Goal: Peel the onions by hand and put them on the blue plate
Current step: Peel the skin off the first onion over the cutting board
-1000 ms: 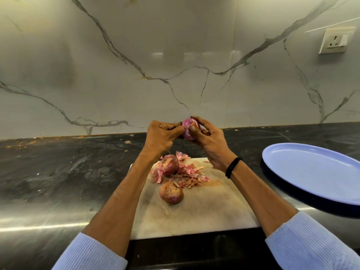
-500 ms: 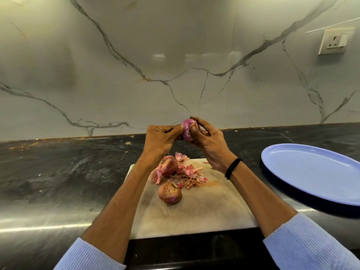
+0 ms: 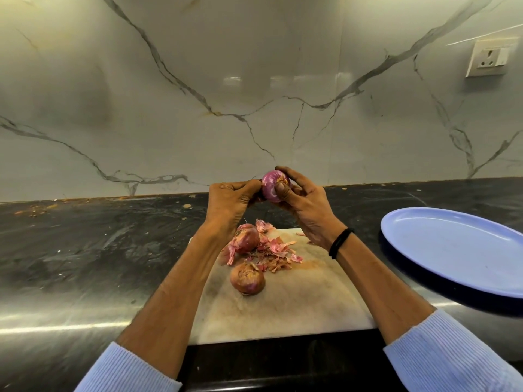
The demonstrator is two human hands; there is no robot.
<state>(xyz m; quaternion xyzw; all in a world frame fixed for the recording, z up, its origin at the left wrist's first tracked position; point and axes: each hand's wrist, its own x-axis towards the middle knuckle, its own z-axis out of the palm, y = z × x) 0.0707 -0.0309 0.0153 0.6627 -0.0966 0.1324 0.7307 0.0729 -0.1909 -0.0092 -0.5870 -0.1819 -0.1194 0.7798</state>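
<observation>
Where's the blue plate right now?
Head view: the blue plate sits on the dark counter at the far right, just right of the cutting board and below-right of the right hand holding the onion.

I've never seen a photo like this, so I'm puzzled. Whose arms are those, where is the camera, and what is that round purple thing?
No machine here: those are a person's own arms. The camera sits on their head, looking forward and down. The right hand holds a purple onion, and the left hand pinches its side, above a pale cutting board. On the board lie a near brown onion and a far brown onion, skins on, beside pink peels. A blue plate, bare where it shows, sits on the dark counter to the right.
</observation>
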